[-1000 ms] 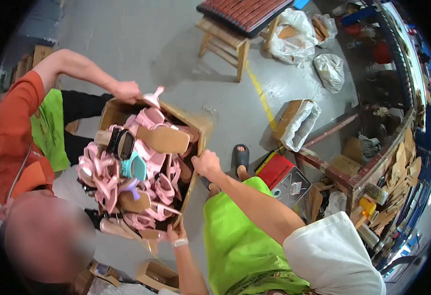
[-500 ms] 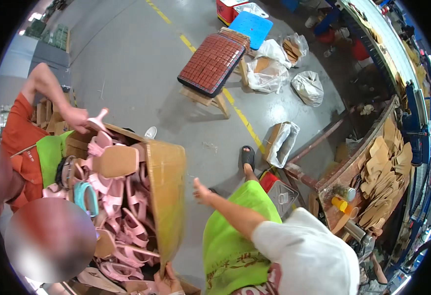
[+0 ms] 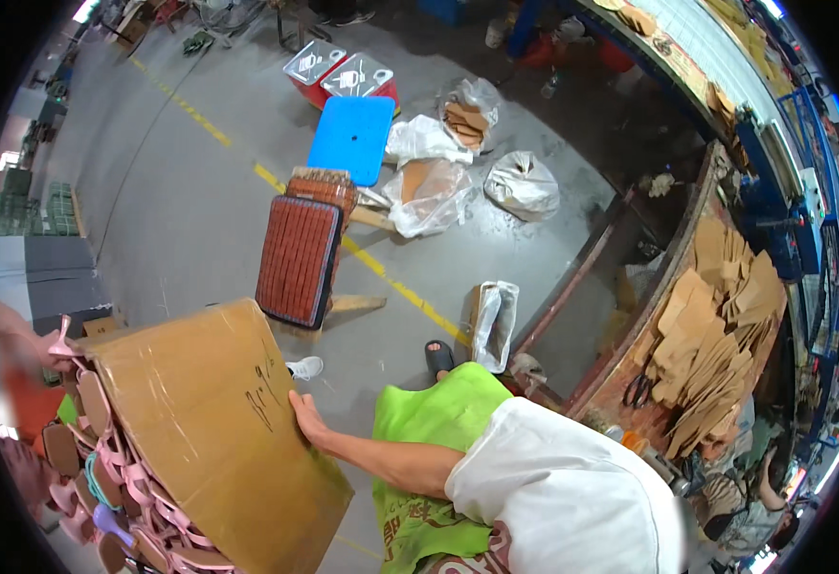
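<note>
a large brown carton point(image 3: 194, 411) stands at the lower left, tilted, its mouth turned to the left and one broad side, marked with dark handwriting, facing up. the right hand point(image 3: 310, 419) lies against the right edge of that side, fingers extended and not closed around anything. the left hand is out of sight, so its grip cannot be told.

pink sandals point(image 3: 137, 483) crowd the carton's mouth, with a teal shoe point(image 3: 97, 480) and a lilac shoe point(image 3: 110, 523) among them. at the upper left corner, a co-worker's hand point(image 3: 48, 356) is just beside a pink heeled shoe point(image 3: 63, 337); it is too blurred to tell what it grips.

beyond the carton, a reddish-brown tiled cushion point(image 3: 297, 260) rests on a wooden stool, near a blue board point(image 3: 352, 142). a white sack point(image 3: 523, 187) sits on the grey floor point(image 3: 190, 230), and a small lined box point(image 3: 496, 325) is nearer the person's feet. on the right, a counter point(image 3: 620, 402) bears tan cut-out pieces point(image 3: 711, 330) and dark scissors point(image 3: 637, 390).
</note>
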{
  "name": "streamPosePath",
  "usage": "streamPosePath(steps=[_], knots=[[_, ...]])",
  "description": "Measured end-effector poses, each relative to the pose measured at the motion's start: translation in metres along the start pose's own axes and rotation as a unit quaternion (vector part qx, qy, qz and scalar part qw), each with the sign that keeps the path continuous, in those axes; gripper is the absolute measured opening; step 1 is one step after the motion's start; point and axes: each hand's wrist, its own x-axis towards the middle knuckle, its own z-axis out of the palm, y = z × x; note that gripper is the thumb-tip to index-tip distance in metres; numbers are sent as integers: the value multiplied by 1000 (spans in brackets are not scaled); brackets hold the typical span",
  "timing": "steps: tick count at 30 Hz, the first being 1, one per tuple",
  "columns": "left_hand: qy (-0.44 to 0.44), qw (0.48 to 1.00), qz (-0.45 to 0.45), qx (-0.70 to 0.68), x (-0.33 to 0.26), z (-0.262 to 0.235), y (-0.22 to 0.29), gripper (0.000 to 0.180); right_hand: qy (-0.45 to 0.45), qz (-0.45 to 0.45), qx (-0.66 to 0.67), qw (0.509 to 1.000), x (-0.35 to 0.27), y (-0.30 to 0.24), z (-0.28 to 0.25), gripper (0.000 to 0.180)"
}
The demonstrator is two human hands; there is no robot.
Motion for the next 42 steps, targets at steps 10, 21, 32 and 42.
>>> streamPosePath(steps=[10, 21, 32, 42], knots=[[5, 996, 60, 67, 34, 220, -46, 29, -43, -77, 71, 994, 89, -202, -42, 66], [-1, 995, -85, -51, 52, 408, -135, 24, 147, 8, -30, 989, 142, -424, -90, 64], [-47, 995, -80, -20, -15, 655, -289, 28, -32, 26, 26, 999, 145, -695, -223, 79], [-49, 993, -85, -64, 3, 840, -367, 35, -95, 74, 71, 990, 199, -927, -268, 82]])
